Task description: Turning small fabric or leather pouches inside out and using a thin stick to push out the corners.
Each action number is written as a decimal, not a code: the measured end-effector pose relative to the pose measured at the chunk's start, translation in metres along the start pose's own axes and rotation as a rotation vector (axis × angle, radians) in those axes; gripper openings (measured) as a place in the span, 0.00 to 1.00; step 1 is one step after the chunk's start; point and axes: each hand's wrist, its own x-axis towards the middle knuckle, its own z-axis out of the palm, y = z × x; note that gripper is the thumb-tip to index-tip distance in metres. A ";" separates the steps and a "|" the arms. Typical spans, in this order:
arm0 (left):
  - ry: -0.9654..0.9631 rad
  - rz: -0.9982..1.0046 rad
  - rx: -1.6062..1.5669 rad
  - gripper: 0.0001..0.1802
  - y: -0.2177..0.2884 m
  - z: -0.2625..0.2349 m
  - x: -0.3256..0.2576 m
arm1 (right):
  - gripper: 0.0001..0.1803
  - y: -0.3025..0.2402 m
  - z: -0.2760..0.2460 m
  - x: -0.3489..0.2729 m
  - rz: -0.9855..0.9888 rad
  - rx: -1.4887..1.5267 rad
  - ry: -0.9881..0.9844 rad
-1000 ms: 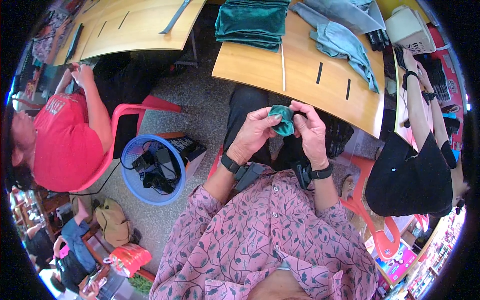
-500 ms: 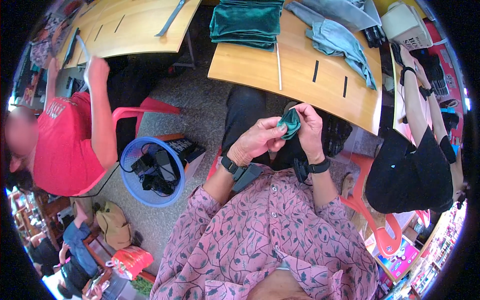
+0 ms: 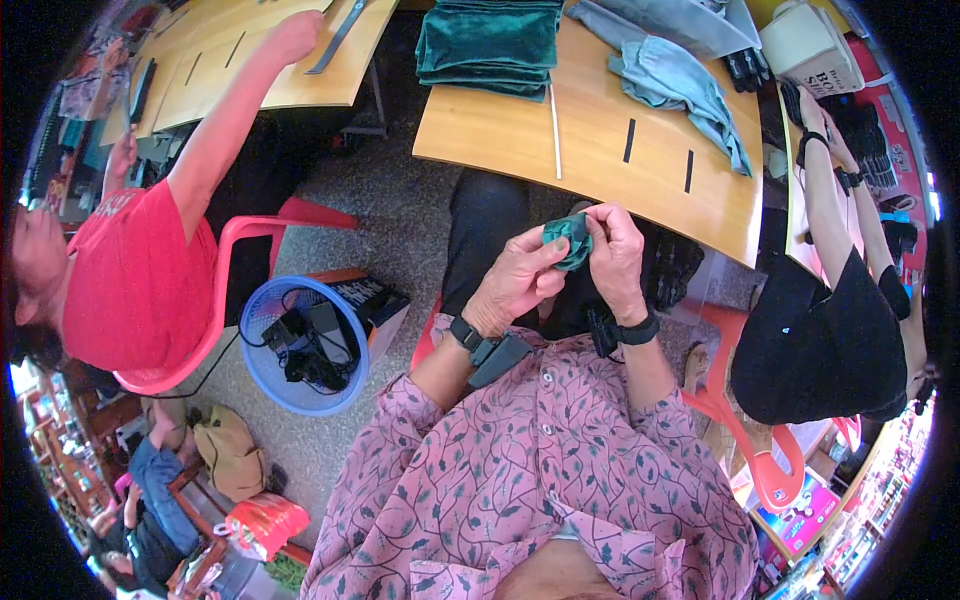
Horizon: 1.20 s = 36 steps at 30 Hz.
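Note:
Between my hands, above my lap, is a small bunched piece of dark green velvet cloth [image 3: 570, 243], rolled into a rosette-like shape. My left hand [image 3: 515, 280] is closed on its left side, the thumb pressed against the front. The fingers of my right hand [image 3: 616, 258] pinch its upper right edge. Both hands are just in front of the table's near edge, each with a dark band and device at the wrist. A stack of folded green velvet pieces [image 3: 487, 50] lies on the wooden table [image 3: 580, 135] beyond them.
Pale blue-green cloth [image 3: 680, 85] and a grey bin [image 3: 700, 30] lie on the table's far right, near a thin white stick [image 3: 556, 130]. A blue basket [image 3: 262, 375] with black devices stands at my left. People in red [image 3: 140, 280] and black [image 3: 825, 340] sit either side.
The green cloth has turned between my fingers and now shows a rounder, folded face. At left, the person in red has stretched an arm forward over their table.

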 end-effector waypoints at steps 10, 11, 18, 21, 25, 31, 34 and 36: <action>-0.220 -0.046 -0.078 0.12 -0.005 -0.012 0.000 | 0.02 0.007 0.001 0.002 0.082 0.120 -0.081; -0.302 -0.033 -0.085 0.13 -0.006 -0.011 0.000 | 0.02 0.009 0.000 0.003 0.075 0.123 -0.112; -0.374 -0.021 -0.110 0.13 -0.008 -0.009 -0.003 | 0.01 0.005 -0.004 0.006 0.076 0.172 -0.149; -0.377 -0.003 -0.122 0.17 -0.009 -0.012 0.000 | 0.02 0.014 0.000 0.003 0.081 0.192 -0.138; -0.240 0.043 -0.142 0.19 0.000 -0.003 0.002 | 0.05 0.016 -0.005 -0.004 0.216 0.279 -0.042; -0.116 0.080 0.105 0.15 0.002 -0.002 0.000 | 0.09 -0.008 -0.016 -0.001 0.102 0.328 -0.183; -0.018 0.115 0.382 0.13 0.006 -0.002 0.001 | 0.06 0.001 -0.013 -0.001 0.156 0.357 -0.192; 0.041 0.136 0.519 0.12 0.011 0.000 0.002 | 0.05 0.002 -0.013 -0.001 0.167 0.366 -0.176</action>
